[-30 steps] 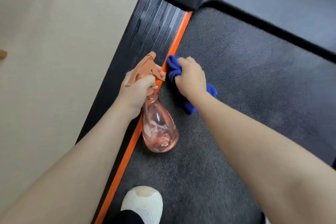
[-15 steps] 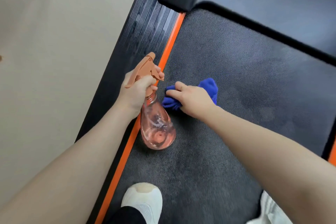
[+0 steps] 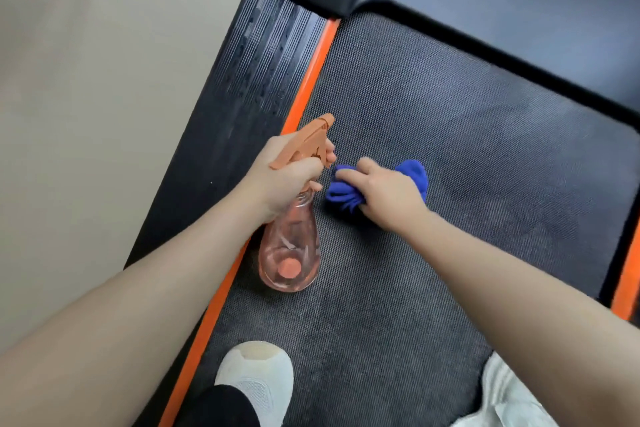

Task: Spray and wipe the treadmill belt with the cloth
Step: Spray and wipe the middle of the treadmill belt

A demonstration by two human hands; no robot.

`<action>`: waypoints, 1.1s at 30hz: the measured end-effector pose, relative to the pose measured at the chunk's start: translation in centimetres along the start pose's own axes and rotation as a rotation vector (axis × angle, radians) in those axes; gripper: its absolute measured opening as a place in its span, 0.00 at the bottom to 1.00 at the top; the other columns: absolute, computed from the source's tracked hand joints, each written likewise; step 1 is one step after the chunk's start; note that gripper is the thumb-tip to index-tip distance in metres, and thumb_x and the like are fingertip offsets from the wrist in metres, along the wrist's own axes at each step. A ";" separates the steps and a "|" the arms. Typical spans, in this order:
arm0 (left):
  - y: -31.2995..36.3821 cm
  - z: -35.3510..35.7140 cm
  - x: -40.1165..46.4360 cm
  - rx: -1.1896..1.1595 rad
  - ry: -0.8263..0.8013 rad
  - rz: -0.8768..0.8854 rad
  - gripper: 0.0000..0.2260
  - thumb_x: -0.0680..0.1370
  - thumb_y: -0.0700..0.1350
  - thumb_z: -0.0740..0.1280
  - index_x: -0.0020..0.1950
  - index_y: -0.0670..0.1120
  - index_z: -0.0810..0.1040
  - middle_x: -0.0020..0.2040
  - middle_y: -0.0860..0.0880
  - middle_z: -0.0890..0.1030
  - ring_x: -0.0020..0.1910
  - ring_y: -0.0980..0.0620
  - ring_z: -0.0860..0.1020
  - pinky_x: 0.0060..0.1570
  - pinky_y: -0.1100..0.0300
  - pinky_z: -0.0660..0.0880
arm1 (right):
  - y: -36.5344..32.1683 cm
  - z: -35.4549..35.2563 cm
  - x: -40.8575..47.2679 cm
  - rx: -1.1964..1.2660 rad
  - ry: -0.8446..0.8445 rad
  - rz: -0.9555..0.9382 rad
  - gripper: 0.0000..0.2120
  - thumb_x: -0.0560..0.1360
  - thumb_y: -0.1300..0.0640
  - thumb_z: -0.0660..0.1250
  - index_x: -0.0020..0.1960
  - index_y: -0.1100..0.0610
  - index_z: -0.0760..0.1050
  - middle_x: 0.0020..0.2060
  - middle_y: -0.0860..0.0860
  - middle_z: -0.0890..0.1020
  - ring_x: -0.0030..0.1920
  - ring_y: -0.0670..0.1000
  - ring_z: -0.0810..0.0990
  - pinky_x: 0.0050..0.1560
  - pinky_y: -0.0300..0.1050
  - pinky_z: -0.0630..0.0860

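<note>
Treadmill belt (image 3: 467,156), dark and finely dimpled, lies under us between two orange strips (image 3: 304,87). We press a bunched blue cloth (image 3: 346,192), soft and creased, onto it with our right hand (image 3: 384,194), fingers curled over the fabric. Our left hand (image 3: 284,180) grips the neck of a clear pink, pear-shaped spray bottle (image 3: 289,253) with an orange trigger head, just beside the cloth. A ribbed black side rail (image 3: 242,97) and white shoes (image 3: 256,381) frame the belt
</note>
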State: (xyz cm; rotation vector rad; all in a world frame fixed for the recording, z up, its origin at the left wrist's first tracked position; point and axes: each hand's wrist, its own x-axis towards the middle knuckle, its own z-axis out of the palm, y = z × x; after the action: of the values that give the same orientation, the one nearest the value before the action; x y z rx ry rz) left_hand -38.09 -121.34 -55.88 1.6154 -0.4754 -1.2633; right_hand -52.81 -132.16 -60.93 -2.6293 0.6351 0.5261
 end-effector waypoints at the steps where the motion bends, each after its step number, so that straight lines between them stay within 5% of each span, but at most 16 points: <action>1: 0.0 0.2 0.1 0.004 0.012 -0.002 0.13 0.65 0.39 0.60 0.45 0.49 0.79 0.43 0.52 0.81 0.47 0.58 0.80 0.38 0.61 0.79 | 1.1 -0.5 -0.1 -0.025 0.039 0.017 0.20 0.75 0.54 0.61 0.67 0.46 0.68 0.55 0.53 0.71 0.48 0.58 0.78 0.37 0.47 0.69; 5: -0.4 0.4 0.3 -0.008 0.069 -0.015 0.10 0.70 0.38 0.63 0.47 0.49 0.79 0.47 0.49 0.81 0.50 0.54 0.80 0.39 0.61 0.78 | 5.8 -1.8 0.5 0.126 0.335 0.500 0.20 0.74 0.60 0.61 0.65 0.47 0.70 0.56 0.56 0.71 0.51 0.61 0.76 0.46 0.51 0.71; 8: -0.4 0.8 0.3 -0.002 0.055 -0.018 0.11 0.74 0.37 0.64 0.49 0.53 0.78 0.51 0.46 0.81 0.54 0.49 0.79 0.47 0.56 0.77 | 5.9 -1.8 -0.2 0.234 0.362 0.716 0.18 0.74 0.61 0.60 0.63 0.50 0.71 0.56 0.57 0.70 0.50 0.62 0.76 0.47 0.50 0.69; 10: 0.0 1.2 0.1 0.056 -0.020 -0.005 0.12 0.70 0.41 0.65 0.51 0.54 0.77 0.54 0.46 0.81 0.55 0.49 0.79 0.54 0.57 0.74 | 3.8 -1.1 -1.2 0.182 0.286 0.576 0.18 0.73 0.61 0.60 0.63 0.51 0.71 0.55 0.57 0.70 0.50 0.62 0.76 0.43 0.48 0.68; 14: 0.0 1.9 -0.1 0.139 -0.036 0.034 0.10 0.69 0.46 0.66 0.49 0.53 0.76 0.54 0.49 0.80 0.55 0.51 0.78 0.61 0.52 0.72 | 0.4 1.3 -2.9 0.061 -0.071 -0.077 0.20 0.72 0.58 0.62 0.64 0.50 0.71 0.54 0.54 0.71 0.49 0.59 0.77 0.39 0.48 0.72; 16: -0.1 1.6 -0.3 0.163 0.030 0.045 0.09 0.69 0.47 0.65 0.49 0.57 0.75 0.52 0.51 0.79 0.53 0.52 0.78 0.61 0.48 0.74 | 1.9 0.6 -2.5 0.013 -0.030 -0.208 0.19 0.71 0.57 0.61 0.62 0.50 0.74 0.50 0.56 0.74 0.44 0.59 0.77 0.37 0.49 0.74; 17: -0.2 1.4 -0.3 0.155 0.060 0.054 0.09 0.70 0.48 0.65 0.48 0.57 0.76 0.53 0.52 0.79 0.52 0.53 0.78 0.61 0.46 0.74 | 2.9 0.4 -2.2 -0.001 0.092 -0.178 0.19 0.70 0.58 0.61 0.60 0.51 0.76 0.48 0.57 0.75 0.42 0.61 0.78 0.37 0.51 0.74; 19: -0.5 0.8 -0.4 0.140 0.093 0.049 0.09 0.70 0.47 0.67 0.47 0.58 0.77 0.53 0.53 0.79 0.54 0.53 0.78 0.62 0.44 0.73 | 5.2 0.3 -2.0 0.021 0.309 0.169 0.20 0.70 0.61 0.64 0.61 0.50 0.75 0.49 0.58 0.75 0.47 0.62 0.76 0.46 0.55 0.73; 22: -0.7 0.7 -0.7 0.122 0.082 0.041 0.12 0.68 0.45 0.67 0.46 0.62 0.77 0.49 0.54 0.80 0.55 0.49 0.79 0.61 0.47 0.74 | 6.0 0.2 -2.2 0.227 0.290 0.749 0.24 0.74 0.53 0.64 0.70 0.47 0.65 0.61 0.56 0.70 0.60 0.60 0.68 0.61 0.55 0.64; 26: -0.9 1.5 -0.4 0.088 0.018 -0.041 0.13 0.66 0.41 0.65 0.49 0.52 0.79 0.43 0.54 0.81 0.49 0.49 0.80 0.49 0.54 0.72 | 3.2 0.9 -3.5 0.490 0.297 0.567 0.26 0.74 0.54 0.64 0.71 0.48 0.63 0.55 0.55 0.68 0.53 0.59 0.73 0.53 0.48 0.68; 33: -0.5 1.2 -0.9 -0.014 0.125 -0.057 0.15 0.70 0.33 0.63 0.47 0.52 0.78 0.41 0.52 0.80 0.45 0.49 0.77 0.44 0.57 0.71 | -1.4 1.1 -3.2 0.016 0.053 0.166 0.22 0.77 0.55 0.59 0.70 0.47 0.62 0.60 0.55 0.66 0.48 0.60 0.77 0.41 0.50 0.71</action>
State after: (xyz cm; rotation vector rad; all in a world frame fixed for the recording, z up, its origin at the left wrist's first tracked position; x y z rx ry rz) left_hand -39.62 -120.99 -55.80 1.6948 -0.3448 -1.1962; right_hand -55.04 -129.35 -60.11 -2.5975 0.8766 0.4981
